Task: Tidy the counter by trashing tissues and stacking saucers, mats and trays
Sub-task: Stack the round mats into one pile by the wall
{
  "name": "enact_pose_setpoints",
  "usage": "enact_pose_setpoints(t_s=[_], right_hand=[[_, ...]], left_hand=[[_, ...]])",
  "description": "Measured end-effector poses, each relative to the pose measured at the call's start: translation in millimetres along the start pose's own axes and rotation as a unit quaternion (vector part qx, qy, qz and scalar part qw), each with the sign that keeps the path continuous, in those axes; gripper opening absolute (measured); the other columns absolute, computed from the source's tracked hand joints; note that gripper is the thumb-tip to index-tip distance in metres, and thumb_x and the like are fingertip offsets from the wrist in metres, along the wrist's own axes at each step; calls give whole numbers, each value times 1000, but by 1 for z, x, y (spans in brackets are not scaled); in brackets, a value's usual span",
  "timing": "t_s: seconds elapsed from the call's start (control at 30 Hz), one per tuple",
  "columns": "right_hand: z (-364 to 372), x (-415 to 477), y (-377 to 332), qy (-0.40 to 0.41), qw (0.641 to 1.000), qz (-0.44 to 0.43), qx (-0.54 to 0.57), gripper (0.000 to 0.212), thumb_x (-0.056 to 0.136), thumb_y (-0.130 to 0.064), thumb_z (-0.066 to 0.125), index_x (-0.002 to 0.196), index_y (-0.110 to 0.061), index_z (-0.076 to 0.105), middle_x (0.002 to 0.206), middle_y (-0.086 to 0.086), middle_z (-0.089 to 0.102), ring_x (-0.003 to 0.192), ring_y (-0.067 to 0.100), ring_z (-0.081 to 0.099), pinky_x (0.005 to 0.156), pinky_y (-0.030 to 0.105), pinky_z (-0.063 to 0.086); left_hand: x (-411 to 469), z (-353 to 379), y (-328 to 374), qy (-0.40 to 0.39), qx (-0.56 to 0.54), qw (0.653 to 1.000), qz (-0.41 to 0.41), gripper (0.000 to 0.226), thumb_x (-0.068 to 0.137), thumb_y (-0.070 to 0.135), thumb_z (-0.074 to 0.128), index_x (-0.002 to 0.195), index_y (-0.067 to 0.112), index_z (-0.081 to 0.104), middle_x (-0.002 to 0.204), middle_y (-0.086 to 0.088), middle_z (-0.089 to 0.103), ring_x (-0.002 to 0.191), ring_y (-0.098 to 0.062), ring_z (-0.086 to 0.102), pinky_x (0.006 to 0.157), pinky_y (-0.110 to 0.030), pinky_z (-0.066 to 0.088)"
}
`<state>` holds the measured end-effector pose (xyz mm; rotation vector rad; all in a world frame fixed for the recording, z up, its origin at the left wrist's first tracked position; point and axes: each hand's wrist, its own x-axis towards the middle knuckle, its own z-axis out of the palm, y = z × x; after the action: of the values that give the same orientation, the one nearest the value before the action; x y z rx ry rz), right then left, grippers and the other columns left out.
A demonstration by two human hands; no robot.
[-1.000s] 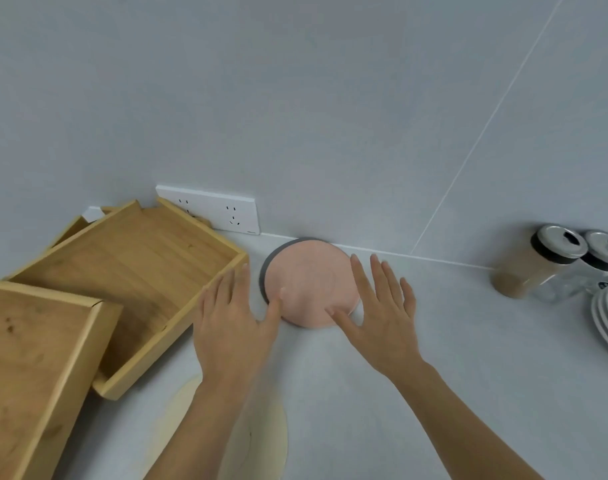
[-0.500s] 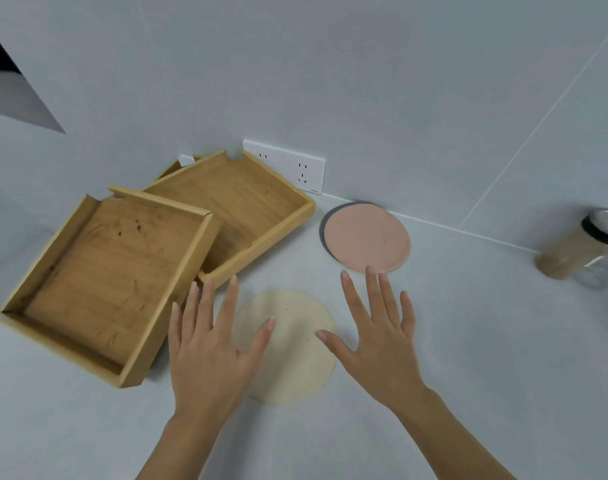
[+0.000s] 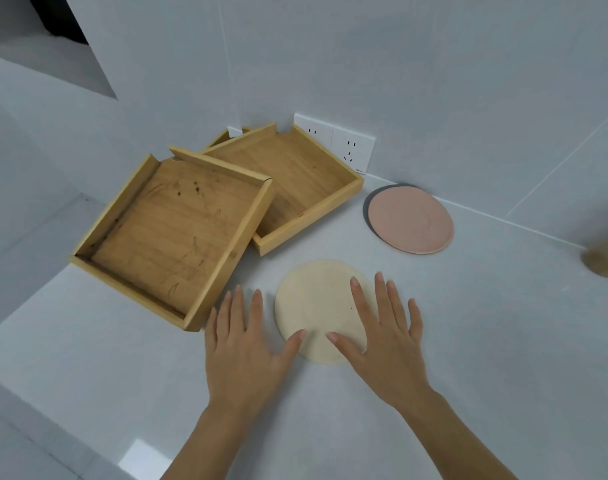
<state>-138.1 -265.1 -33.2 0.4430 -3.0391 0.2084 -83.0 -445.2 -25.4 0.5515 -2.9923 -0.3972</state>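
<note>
A cream round mat (image 3: 316,303) lies flat on the white counter in front of me. My left hand (image 3: 242,344) is spread flat just left of it, the thumb tip at its near edge. My right hand (image 3: 385,330) lies open over the mat's right side, fingers apart. Further back, a pink round mat (image 3: 411,220) rests on a dark grey mat (image 3: 367,209) near the wall. Two wooden trays stand at the left: the near tray (image 3: 172,233) leans tilted on the far tray (image 3: 295,174).
A white wall socket (image 3: 335,142) sits behind the far tray. A small white scrap (image 3: 234,131) shows behind the trays. A blurred brown jar (image 3: 603,258) is at the right edge. The counter's front edge runs along the lower left.
Both hands have left the pink mat and drawn back towards me to the cream mat. My view has swung down and left, so the jars and saucers at the right are mostly gone.
</note>
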Motion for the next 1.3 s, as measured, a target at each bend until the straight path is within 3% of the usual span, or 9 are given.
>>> enact_pose_setpoints(t_s=[0.1, 0.23, 0.4, 0.6, 0.77, 0.83, 0.9, 1.1, 1.3], right_hand=[[3, -1, -1, -23, 1000, 14, -2, 74, 85, -70, 14, 142, -25, 28, 146, 15, 37, 132, 30, 37, 104, 46, 16], [7, -3, -1, -73, 997, 33, -1, 74, 85, -69, 12, 139, -24, 34, 142, 16, 42, 129, 32, 44, 102, 44, 17], [12, -5, 0, -112, 992, 48, 22, 76, 84, -72, 10, 134, -24, 40, 139, 14, 48, 123, 29, 51, 99, 41, 18], [6, 1, 11, -76, 978, 99, 168, 114, 57, -91, 7, 147, -21, 7, 155, -3, 14, 142, 11, 12, 110, 27, 3], [-13, 13, 28, -45, 894, 217, 390, 79, 73, -59, 51, 138, -18, 31, 133, -4, 48, 123, 17, 44, 107, 37, 31], [-21, 16, 35, -23, 846, 239, 476, 37, 85, -36, 60, 116, -18, 50, 102, -8, 60, 95, 14, 56, 79, 14, 46], [-27, 18, 43, 22, 832, 242, 499, 5, 89, -19, 58, 91, -19, 54, 82, -8, 58, 78, 14, 54, 57, 10, 43], [-50, 44, 74, 133, 816, 267, 495, 12, 86, -12, 61, 93, -20, 54, 82, -10, 60, 75, 7, 55, 59, 18, 41], [-65, 98, 113, 164, 822, 287, 464, 13, 85, -14, 62, 93, -17, 52, 75, -8, 56, 68, 7, 51, 56, 18, 39]], left_hand=[[5, -1, 9, -9, -13, 1000, -12, 84, 70, 74, 39, 121, 8, 52, 122, -17, 58, 111, -36, 54, 92, -45, 44], [18, -1, 26, -76, -43, 995, -57, 77, 69, 64, 62, 123, 14, 39, 124, -7, 46, 112, -24, 41, 92, -30, 33], [45, -5, 35, -162, -156, 963, -150, 67, 63, 33, 80, 111, 8, 42, 110, -8, 54, 102, -27, 53, 84, -35, 44], [43, -6, 41, -155, -291, 944, -33, 11, 84, 8, 55, 85, 17, 49, 93, -2, 52, 84, -19, 49, 60, -25, 40], [45, -24, 51, -153, -395, 905, 44, 24, 89, 4, 50, 74, 22, 46, 78, 5, 54, 74, -12, 48, 60, -25, 37], [52, -24, 58, -151, -406, 900, 55, 20, 89, 5, 52, 77, 22, 48, 79, 4, 56, 75, -13, 50, 59, -24, 38], [59, -24, 68, -155, -422, 892, 53, 14, 88, 7, 54, 81, 18, 49, 84, 2, 58, 80, -17, 52, 61, -27, 39], [94, -25, 117, -166, -491, 855, 20, 11, 81, 9, 65, 84, 13, 55, 85, -6, 63, 75, -18, 54, 63, -28, 40], [148, -8, 172, -130, -476, 869, 34, 16, 79, 9, 65, 92, 12, 56, 89, -6, 63, 78, -19, 55, 67, -31, 43]])
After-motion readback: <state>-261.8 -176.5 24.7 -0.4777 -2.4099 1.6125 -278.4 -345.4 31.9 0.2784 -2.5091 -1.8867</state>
